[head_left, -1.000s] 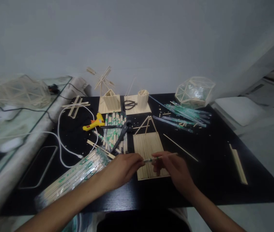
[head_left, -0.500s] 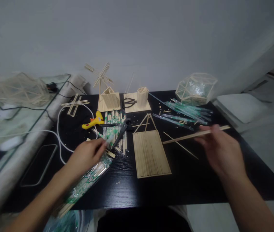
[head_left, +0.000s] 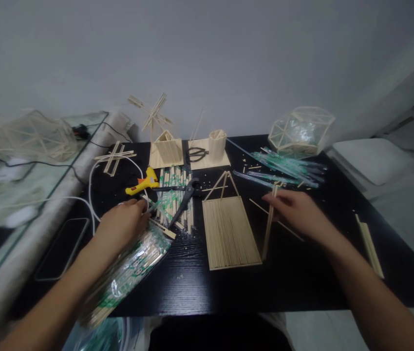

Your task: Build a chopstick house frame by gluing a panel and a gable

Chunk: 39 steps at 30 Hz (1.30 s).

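My right hand [head_left: 298, 209] pinches a wooden chopstick [head_left: 270, 224], steeply angled beside the right edge of a flat panel of joined sticks [head_left: 231, 234]. A triangular stick frame [head_left: 223, 184] rises at the panel's far end. My left hand [head_left: 124, 219] is closed above a clear bag of wrapped chopsticks [head_left: 134, 268]; what its fingers hold, if anything, is hidden. Just beyond it lie a yellow glue gun [head_left: 143, 183], dark pliers [head_left: 187, 200] and more wrapped chopsticks [head_left: 172, 178]. A thin stick [head_left: 289, 231] lies behind the chopstick in my right hand.
Stick models on bases [head_left: 168, 151] stand at the back, with scissors [head_left: 197, 155] near them. Empty wrappers [head_left: 291, 165] lie back right, before a faceted stick frame [head_left: 302, 131]. Loose sticks [head_left: 369, 246] rest far right. A white cable [head_left: 92, 195] and phone [head_left: 63, 248] are left.
My right hand has moved left toward the panel, turning the chopstick from nearly level to steep. My left hand has drawn back left. Sticks at the far right now show.
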Motion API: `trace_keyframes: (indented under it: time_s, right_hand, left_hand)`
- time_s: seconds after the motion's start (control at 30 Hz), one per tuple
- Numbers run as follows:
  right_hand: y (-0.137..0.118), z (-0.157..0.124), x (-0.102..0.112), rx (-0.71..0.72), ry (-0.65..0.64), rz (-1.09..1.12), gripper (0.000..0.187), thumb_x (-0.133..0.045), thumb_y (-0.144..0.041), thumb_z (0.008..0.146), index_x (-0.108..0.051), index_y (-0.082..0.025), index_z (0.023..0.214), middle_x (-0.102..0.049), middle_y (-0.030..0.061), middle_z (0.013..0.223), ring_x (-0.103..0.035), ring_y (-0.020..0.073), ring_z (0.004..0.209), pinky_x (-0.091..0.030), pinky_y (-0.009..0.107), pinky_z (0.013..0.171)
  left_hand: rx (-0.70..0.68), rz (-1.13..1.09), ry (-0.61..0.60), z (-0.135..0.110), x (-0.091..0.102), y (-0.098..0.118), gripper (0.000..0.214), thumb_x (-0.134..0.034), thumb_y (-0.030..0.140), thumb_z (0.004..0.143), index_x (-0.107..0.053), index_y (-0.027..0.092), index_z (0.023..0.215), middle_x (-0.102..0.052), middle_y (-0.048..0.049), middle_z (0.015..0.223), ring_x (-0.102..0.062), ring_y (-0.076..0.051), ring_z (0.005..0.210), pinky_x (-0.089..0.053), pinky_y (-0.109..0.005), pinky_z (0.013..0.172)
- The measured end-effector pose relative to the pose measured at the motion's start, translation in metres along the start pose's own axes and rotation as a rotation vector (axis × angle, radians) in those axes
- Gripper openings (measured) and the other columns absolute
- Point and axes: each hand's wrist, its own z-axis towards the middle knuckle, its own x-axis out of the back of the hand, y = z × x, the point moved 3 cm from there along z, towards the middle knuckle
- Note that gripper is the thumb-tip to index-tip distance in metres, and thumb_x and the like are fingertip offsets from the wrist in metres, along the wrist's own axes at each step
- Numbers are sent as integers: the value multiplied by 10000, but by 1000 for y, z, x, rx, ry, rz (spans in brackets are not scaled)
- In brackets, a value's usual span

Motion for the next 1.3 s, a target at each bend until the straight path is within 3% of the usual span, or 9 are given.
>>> trace_keyframes:
  time_s: [0.2,0.3,0.4,0.5,0.77,0.97,1.07,1.17,1.3]
  right_hand:
    - [12,22,-3,89,-16,-328,335,-543,-437,958,-698,-217,760,-714,38,694,-662,218,668,-429,310,646]
    - [12,26,-22,80,-112,-435,269,-603,-371,966,-719,-203,791,-730,49,741,-650,217,690,-406,314,654]
    - [11,26,-39,89,-121,-503,248,-669,-325,958,-671,-196,746,-717,47,740,-625,205,674,-382,309,635]
    - [11,25,-48,104,-92,-497,182,-705,-286,948,-682,-195,792,-739,43,788,-649,203,710,-389,303,652]
    - [19,25,-48,128,-49,-385,120,-703,-284,922,-723,-195,844,-757,49,808,-674,203,736,-429,304,685]
    - [8,26,-33,222,87,-271,421,-536,-458,1012,-639,-207,690,-613,13,620,-534,165,589,-365,303,611]
    - [-6,20,-24,257,172,-179,432,-464,-463,1031,-706,-200,790,-610,13,652,-552,173,614,-386,298,614]
    - [-24,6,-24,327,142,-50,418,-401,-368,1051,-774,-180,1060,-700,35,787,-661,196,761,-472,308,728]
    - [-48,-14,-39,416,16,34,320,-472,-309,1047,-763,-183,1092,-763,47,920,-696,183,842,-504,295,776]
  left_hand:
    - [-87,1,156,15,2,20,446,-381,454,1035,-696,144,1087,-722,-179,1099,-724,-352,986,-554,-439,847]
    - [-220,-63,218,23,9,39,651,-437,620,998,-629,90,1324,-662,-226,1312,-656,-386,1197,-509,-488,1046]
    - [-250,-57,107,37,10,53,1011,-599,769,847,-448,50,1541,-464,-289,1572,-477,-470,1434,-394,-554,1182]
    - [-221,0,-64,51,7,57,1193,-692,780,761,-330,23,1610,-397,-325,1611,-413,-513,1475,-342,-580,1208]
    - [-224,87,-35,56,14,71,668,-622,519,857,-566,45,1323,-650,-273,1246,-640,-447,1176,-522,-516,973]
    - [-141,6,80,48,18,77,357,-508,309,911,-637,73,1145,-675,-252,1126,-686,-416,1095,-548,-507,910]
    - [-99,-58,130,47,19,70,341,-504,292,907,-635,83,1143,-673,-247,1114,-687,-412,1051,-556,-511,870]
    - [-47,-168,259,45,21,60,359,-485,322,942,-605,107,1203,-666,-220,1149,-670,-380,1075,-552,-492,898]
    - [-107,-458,506,36,16,57,327,-497,386,979,-567,136,1179,-662,-164,1105,-658,-310,1039,-547,-438,912]
